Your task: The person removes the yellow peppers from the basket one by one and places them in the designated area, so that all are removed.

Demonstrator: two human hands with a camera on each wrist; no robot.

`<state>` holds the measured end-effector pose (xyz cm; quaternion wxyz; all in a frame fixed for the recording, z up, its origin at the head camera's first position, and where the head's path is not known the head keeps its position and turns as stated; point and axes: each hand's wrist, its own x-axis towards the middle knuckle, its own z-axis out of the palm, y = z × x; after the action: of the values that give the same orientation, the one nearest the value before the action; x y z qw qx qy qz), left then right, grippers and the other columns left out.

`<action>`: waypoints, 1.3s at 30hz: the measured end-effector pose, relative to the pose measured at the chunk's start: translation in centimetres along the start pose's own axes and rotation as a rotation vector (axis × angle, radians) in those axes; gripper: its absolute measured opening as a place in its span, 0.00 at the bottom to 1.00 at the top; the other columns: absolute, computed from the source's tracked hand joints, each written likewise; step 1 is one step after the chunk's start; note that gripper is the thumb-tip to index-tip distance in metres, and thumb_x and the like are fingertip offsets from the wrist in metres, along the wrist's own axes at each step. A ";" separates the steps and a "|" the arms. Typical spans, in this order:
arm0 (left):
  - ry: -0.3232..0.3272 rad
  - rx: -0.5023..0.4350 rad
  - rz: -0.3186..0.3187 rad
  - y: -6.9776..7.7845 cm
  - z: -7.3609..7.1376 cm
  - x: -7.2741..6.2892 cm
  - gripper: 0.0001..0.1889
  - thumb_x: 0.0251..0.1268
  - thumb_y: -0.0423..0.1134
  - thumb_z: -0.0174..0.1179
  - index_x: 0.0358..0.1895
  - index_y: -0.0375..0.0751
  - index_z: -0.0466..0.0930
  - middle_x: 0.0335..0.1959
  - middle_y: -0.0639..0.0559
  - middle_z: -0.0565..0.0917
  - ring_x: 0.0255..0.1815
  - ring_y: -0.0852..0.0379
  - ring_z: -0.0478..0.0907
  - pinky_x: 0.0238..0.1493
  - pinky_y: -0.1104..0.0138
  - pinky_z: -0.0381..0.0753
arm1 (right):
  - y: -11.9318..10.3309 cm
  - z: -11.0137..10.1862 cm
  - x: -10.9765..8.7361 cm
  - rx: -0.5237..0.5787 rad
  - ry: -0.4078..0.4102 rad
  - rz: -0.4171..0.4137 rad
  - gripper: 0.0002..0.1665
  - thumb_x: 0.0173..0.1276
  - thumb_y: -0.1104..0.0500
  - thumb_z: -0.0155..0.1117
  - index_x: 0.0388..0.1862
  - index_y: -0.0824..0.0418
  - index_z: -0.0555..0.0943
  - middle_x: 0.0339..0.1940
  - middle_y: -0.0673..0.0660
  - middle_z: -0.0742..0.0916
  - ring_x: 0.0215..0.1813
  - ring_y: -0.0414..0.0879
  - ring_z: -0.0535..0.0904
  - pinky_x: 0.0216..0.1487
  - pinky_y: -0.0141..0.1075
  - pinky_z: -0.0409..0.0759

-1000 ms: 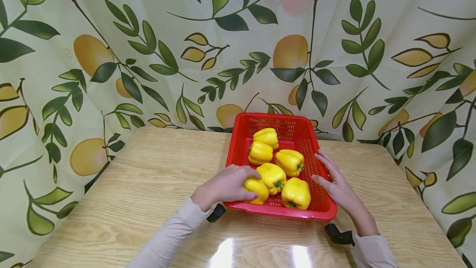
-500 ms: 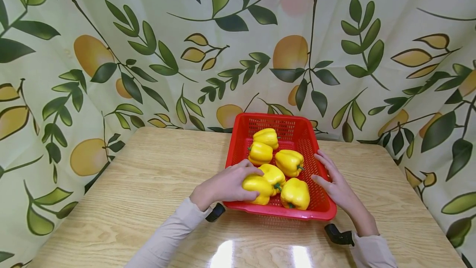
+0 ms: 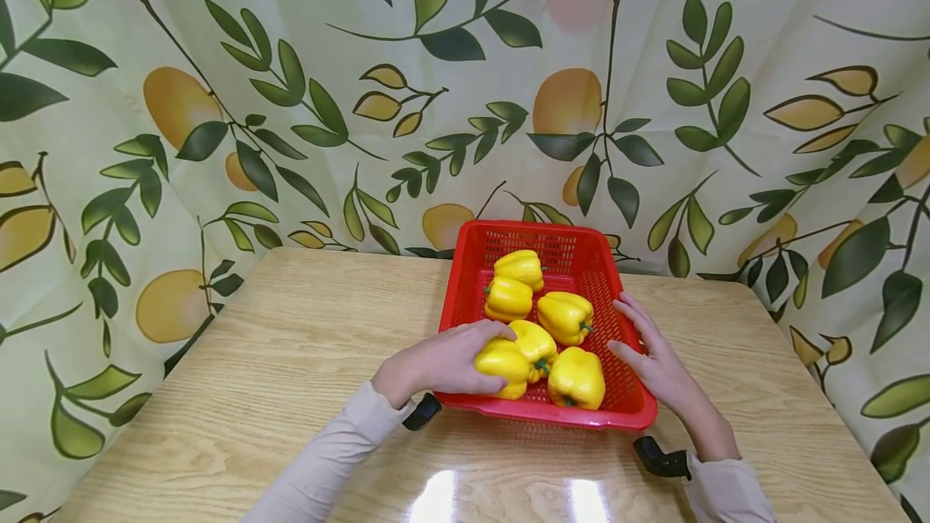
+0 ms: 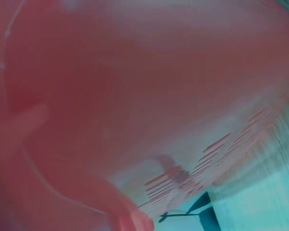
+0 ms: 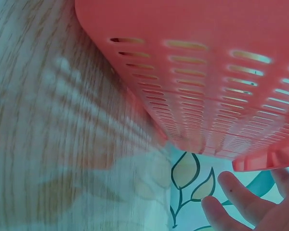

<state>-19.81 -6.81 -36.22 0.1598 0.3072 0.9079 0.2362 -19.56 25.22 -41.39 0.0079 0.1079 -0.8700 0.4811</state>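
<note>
A red perforated plastic basket (image 3: pixel 626 382) holds several yellow bell peppers. At its front left corner my left hand (image 3: pixel 454 357) grips one yellow bell pepper (image 3: pixel 504 367) from above, thumb on the near side and fingers over the far side. This pepper sits against another bell pepper (image 3: pixel 534 341), partly covering it. My right hand (image 3: pixel 664 366) rests at the basket's right rim, fingers extended, with the thumb reaching over the edge. The right wrist view shows its fingers (image 5: pixel 245 197) by the rim, outside the slotted wall. Basket plastic fills most of the left wrist view.
More bell peppers lie in the basket: one at the front right (image 3: pixel 577 378), one in the middle (image 3: pixel 566 318) and two toward the back. The basket stands on a wooden table (image 3: pixel 327 313). A leaf-and-fruit patterned curtain (image 3: pixel 465 103) hangs close behind.
The bell pepper in my left hand has shifted slightly right and now overlaps its neighbour. My left hand rose a little, then lowered. The right hand and basket stayed almost still.
</note>
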 end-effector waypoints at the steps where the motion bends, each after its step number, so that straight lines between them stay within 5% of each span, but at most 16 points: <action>1: 0.001 -0.006 0.007 0.0 0.0 0.0 0.32 0.57 0.51 0.64 0.66 0.54 0.69 0.59 0.55 0.76 0.53 0.59 0.71 0.54 0.65 0.76 | 0.0 0.0 0.0 -0.001 0.001 0.001 0.40 0.71 0.62 0.57 0.79 0.63 0.55 0.82 0.65 0.50 0.73 0.73 0.60 0.52 0.57 0.81; 7: 0.032 -0.029 0.054 -0.2 0.1 -0.3 0.35 0.60 0.51 0.64 0.72 0.54 0.66 0.67 0.55 0.72 0.60 0.58 0.70 0.61 0.61 0.75 | -0.1 0.0 0.0 -0.015 0.006 0.000 0.40 0.71 0.62 0.57 0.78 0.64 0.56 0.82 0.65 0.50 0.74 0.73 0.59 0.53 0.59 0.79; 18: 0.218 -0.107 0.164 -1.1 0.2 -0.5 0.33 0.58 0.47 0.67 0.68 0.50 0.70 0.60 0.54 0.73 0.53 0.59 0.71 0.52 0.65 0.77 | 0.1 0.1 -0.1 -0.014 0.009 -0.023 0.38 0.72 0.62 0.56 0.78 0.65 0.56 0.82 0.66 0.52 0.73 0.73 0.60 0.53 0.57 0.80; 30: 0.327 -0.227 0.090 -1.7 -0.8 -1.1 0.34 0.59 0.48 0.69 0.69 0.49 0.68 0.62 0.53 0.76 0.51 0.57 0.75 0.53 0.62 0.79 | 0.3 0.1 0.0 -0.005 0.008 -0.030 0.38 0.72 0.62 0.56 0.78 0.65 0.57 0.82 0.66 0.52 0.73 0.73 0.60 0.52 0.56 0.81; 39: 0.474 -0.255 0.076 -2.2 -1.4 -1.3 0.35 0.59 0.45 0.70 0.70 0.50 0.67 0.62 0.51 0.76 0.51 0.54 0.76 0.51 0.61 0.80 | 0.3 0.1 -0.1 -0.001 0.009 -0.033 0.38 0.73 0.62 0.56 0.78 0.65 0.56 0.82 0.66 0.51 0.73 0.73 0.60 0.53 0.57 0.81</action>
<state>-20.47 -9.62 -36.02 -0.0286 0.2546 0.8707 0.4198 -19.56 25.34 -41.69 0.0199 0.1202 -0.8682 0.4811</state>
